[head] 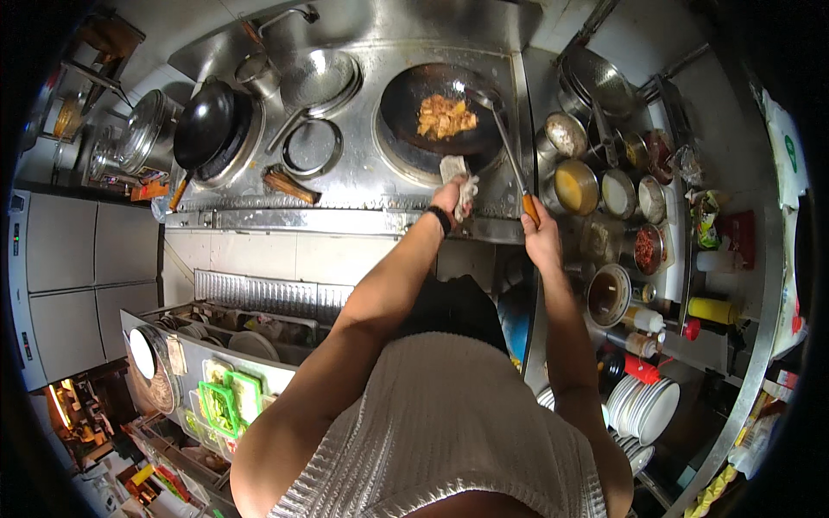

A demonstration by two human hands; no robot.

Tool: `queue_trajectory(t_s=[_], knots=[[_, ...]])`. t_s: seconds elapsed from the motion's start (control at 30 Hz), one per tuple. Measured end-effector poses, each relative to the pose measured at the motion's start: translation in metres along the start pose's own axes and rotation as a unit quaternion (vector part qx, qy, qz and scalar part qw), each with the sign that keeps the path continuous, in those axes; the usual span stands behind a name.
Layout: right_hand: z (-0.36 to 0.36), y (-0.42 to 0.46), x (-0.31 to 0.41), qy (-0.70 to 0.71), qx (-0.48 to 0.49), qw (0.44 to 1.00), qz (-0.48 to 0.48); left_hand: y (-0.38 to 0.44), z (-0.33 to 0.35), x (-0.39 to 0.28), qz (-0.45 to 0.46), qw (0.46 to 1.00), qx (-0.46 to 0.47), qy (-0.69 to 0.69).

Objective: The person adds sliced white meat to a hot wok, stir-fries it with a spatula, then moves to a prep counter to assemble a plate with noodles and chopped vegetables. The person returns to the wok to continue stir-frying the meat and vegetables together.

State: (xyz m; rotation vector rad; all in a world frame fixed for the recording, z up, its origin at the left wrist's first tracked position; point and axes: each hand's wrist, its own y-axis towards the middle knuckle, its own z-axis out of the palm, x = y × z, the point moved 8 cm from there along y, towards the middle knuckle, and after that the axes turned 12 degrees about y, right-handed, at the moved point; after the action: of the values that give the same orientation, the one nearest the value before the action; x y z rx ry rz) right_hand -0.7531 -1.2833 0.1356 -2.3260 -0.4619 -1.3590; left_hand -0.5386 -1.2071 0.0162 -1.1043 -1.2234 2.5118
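My left hand (pixel 450 197) is closed around a folded pale cloth (pixel 467 191) at the near rim of a dark wok (pixel 401 110). The cloth hides the part of the wok that I grip. Browned pieces of food (pixel 447 118) lie in the middle of the wok, which sits over the right burner. In my right hand (pixel 543 236) is the wooden handle of a long metal ladle (pixel 511 149). Its bowl rests inside the wok's right side, apart from most of the food.
A second wok (pixel 204 126) stands on the left burner. Between the burners lie a metal ring (pixel 312 147), a bamboo wok brush (pixel 291 184) and a strainer (pixel 320 74). Seasoning bowls (pixel 576 188), squeeze bottles (pixel 641 369) and stacked plates (pixel 657 411) crowd the right counter.
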Motion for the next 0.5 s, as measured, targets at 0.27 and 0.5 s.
queue_trajectory(t_s=[0.27,0.5], knots=[[0.048,0.061,-0.017,-0.03,-0.011,0.999,0.021,-0.003,0.0,0.006,-0.014,0.999,0.019,-0.027],[0.031,0.058,-0.006,0.131,0.086,0.979,0.129,-0.005,-0.001,-0.005,-0.01,0.999,0.04,-0.017]])
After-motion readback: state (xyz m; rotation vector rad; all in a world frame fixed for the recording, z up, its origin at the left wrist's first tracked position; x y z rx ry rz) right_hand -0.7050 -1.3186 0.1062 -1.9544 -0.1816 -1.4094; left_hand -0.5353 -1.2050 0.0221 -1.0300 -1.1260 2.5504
